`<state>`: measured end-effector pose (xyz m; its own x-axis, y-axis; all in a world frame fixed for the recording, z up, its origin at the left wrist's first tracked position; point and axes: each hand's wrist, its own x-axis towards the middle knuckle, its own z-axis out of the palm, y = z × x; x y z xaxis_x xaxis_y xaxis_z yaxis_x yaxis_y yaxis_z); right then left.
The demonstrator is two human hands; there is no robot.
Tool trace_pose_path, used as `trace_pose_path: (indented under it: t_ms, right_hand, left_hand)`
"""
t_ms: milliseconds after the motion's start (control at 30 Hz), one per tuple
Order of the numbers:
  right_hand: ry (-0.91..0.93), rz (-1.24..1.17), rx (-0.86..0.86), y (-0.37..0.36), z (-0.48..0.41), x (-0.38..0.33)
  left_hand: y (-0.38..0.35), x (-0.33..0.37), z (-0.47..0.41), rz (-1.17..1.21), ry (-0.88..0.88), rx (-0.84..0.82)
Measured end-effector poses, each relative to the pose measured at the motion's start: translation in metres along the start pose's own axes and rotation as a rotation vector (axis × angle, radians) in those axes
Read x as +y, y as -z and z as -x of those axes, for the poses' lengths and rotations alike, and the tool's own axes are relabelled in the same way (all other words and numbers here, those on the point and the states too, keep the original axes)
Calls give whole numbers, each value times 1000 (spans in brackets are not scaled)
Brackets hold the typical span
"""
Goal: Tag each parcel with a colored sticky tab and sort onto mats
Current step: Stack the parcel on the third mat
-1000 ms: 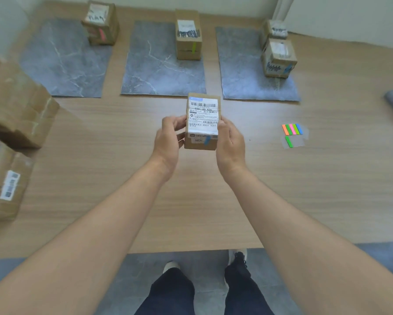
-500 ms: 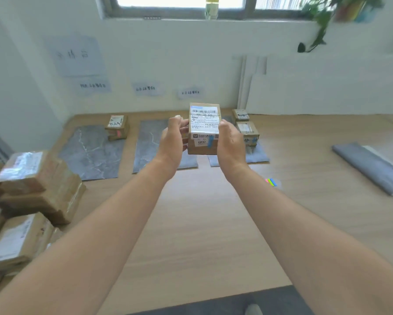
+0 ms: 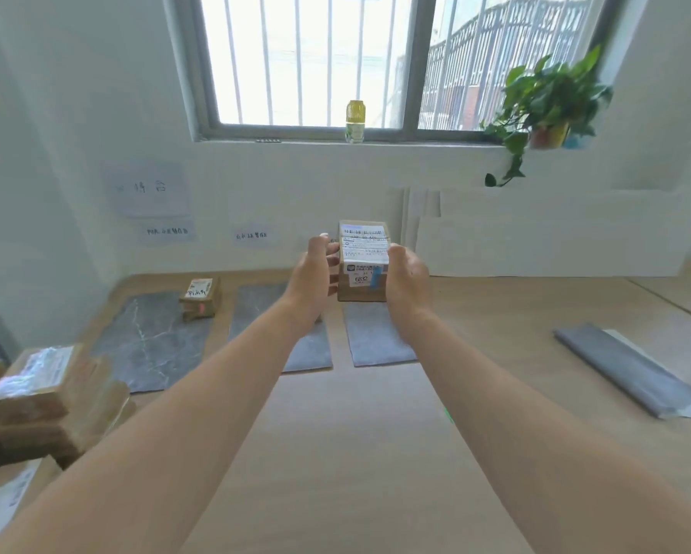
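A small brown parcel with a white shipping label and a blue sticky tab on its front is held up in the air over the far part of the table. My left hand grips its left side and my right hand grips its right side. Below lie three grey marbled mats: a left mat, a middle mat and a right mat. One parcel with a pink tab sits on the left mat. My arms and the held parcel hide the parcels on the other mats.
A stack of untagged parcels stands at the table's left edge. A folded grey mat lies at the right. A sliver of green sticky tab shows beside my right forearm. Paper labels hang on the wall; a bottle and plant stand on the sill.
My view has tilted up from the table to the wall and window. Both hands have carried the parcel forward and higher, toward the mats. The grip has stayed the same.
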<state>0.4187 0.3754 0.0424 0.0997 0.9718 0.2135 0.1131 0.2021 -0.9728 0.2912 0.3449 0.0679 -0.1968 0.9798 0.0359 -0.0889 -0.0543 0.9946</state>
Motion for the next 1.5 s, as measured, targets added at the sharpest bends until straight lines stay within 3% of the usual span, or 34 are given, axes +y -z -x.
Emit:
trace_pose_path:
  t_ms: [300,600,833,1267,1500]
  right_hand:
    - [-79,3,-29,48,-89,44]
    - [-241,-15,-129,127,-209,154]
    - [-308,-10,-209,154,-278,220]
    - [-447,-65,-136,128,-377,307]
    - [-479,-33,-115,96,-446,350]
  left_hand:
    - [-73,-26,-69,25,41,26]
    - [-207,-122,-162,-39,139,155]
    - [-270,-178,-224,-1,207,210]
    - [-282,-247,-353,5,239,183]
    - [-278,-299,-437,16,290,260]
